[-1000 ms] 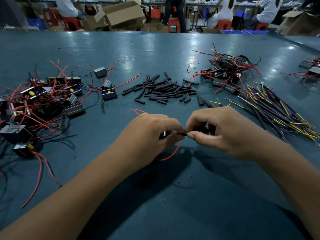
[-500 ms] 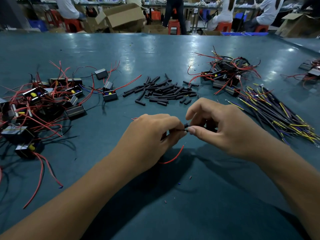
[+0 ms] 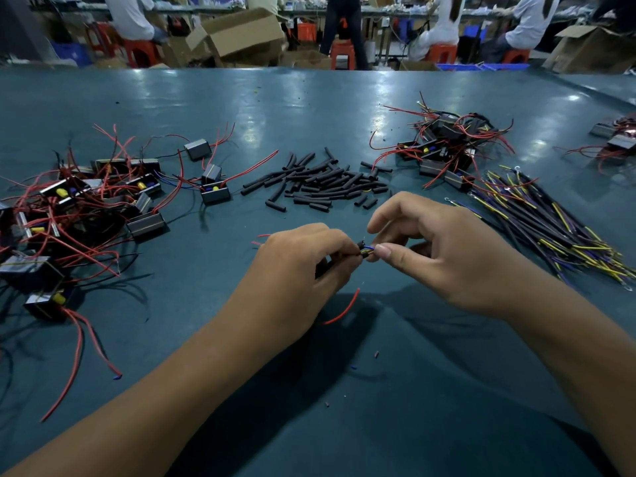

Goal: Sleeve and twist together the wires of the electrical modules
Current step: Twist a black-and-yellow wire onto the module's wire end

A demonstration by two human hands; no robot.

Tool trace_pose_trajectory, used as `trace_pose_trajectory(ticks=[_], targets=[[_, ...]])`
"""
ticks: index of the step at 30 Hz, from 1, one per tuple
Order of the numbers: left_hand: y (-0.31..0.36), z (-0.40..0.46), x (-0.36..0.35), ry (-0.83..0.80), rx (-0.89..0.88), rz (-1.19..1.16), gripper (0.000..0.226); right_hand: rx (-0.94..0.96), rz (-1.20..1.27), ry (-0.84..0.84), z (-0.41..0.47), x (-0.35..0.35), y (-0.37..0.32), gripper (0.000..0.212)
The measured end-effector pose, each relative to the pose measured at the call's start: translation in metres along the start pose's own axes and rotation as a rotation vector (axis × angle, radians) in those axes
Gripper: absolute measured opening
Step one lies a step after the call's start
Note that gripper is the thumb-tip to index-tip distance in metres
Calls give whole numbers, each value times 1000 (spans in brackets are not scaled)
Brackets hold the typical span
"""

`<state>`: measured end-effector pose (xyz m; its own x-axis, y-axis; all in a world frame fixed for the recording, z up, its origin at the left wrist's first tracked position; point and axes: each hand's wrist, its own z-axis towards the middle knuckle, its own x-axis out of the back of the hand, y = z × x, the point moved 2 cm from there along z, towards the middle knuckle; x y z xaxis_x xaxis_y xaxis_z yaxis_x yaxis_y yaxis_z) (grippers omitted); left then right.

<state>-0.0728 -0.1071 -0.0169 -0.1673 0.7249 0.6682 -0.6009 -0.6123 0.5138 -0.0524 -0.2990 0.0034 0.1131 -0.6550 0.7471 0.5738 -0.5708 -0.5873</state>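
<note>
While both hands' grips (image 3: 367, 251) pinch the wires (image 3: 366, 248), fingers hide the module.

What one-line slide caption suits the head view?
Both hands, left and right, pinch wire ends together near black sleeves.

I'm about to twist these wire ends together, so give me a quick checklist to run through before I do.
1. Left hand grips the wires: ok.
2. Right hand pinches the wire ends: ok.
3. Blue and yellow ends visible between the hands: ok.
4. Sleeve already on the wire: cannot tell.
5. Spare black sleeves on the table: ok.
6. Loose red wire under the hands, clear of the joint: ok.
</note>
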Motion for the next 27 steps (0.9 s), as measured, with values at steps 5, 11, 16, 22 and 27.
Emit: trace_pose_trajectory(ticks=[5,11,16,22,27], targets=[[2,-1,-1,-3,17,-17,10,-27,79,-11,0,-4,3,14],[5,-2,-2,22,-22,-16,8,-40,89,-7,1,-6,4,14],[5,-2,0,39,-25,-45,14,-73,68,38,0,-5,4,14],[-8,1,7,71,172,-147,6,-68,50,82,1,-7,0,9],[-18,3,2,-104,306,-232,7,-9,-26,134,-1,-7,-10,11]])
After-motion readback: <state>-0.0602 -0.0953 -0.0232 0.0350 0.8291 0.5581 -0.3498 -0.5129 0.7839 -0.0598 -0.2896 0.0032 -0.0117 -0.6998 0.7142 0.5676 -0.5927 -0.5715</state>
